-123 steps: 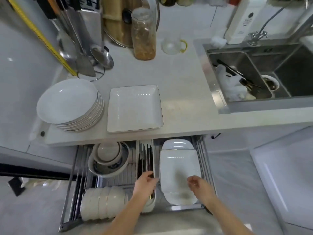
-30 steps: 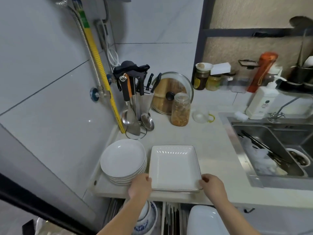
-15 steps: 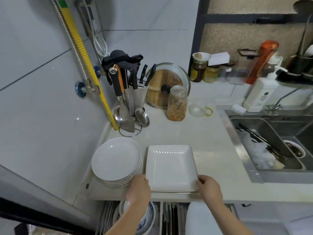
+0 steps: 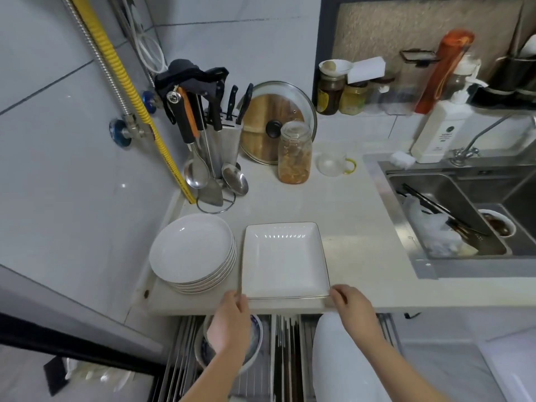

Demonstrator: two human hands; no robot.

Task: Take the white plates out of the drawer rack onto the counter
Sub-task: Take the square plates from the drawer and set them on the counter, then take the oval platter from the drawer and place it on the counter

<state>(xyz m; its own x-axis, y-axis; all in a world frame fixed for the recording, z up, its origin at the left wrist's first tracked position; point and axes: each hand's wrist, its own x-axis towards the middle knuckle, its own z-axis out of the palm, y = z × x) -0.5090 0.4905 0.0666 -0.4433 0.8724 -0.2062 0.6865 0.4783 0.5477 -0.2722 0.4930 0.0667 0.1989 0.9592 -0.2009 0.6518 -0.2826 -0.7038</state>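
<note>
A white square plate (image 4: 284,258) with a thin dark rim lies flat on the counter (image 4: 359,227), on top of another square plate whose edge shows beneath it. My left hand (image 4: 230,320) has its fingertips on the plate's near left corner. My right hand (image 4: 352,309) curls on the near right corner. A stack of several round white plates (image 4: 191,250) sits just left of the square ones. Below the counter edge the drawer rack (image 4: 185,343) is pulled out, with a white oblong plate (image 4: 339,361) lying under my right forearm.
A blue-patterned bowl (image 4: 256,338) sits in the rack under my left hand, beside chopsticks (image 4: 285,349). Behind the plates stand a utensil holder (image 4: 213,158), a glass jar (image 4: 294,153), a pot lid (image 4: 275,120) and a glass cup (image 4: 332,163). The sink (image 4: 452,216) is on the right.
Four seconds ago both hands were down in the drawer on the oblong plates. Over the last second the square plate has stayed on the counter while my hands slid back to its near corners.
</note>
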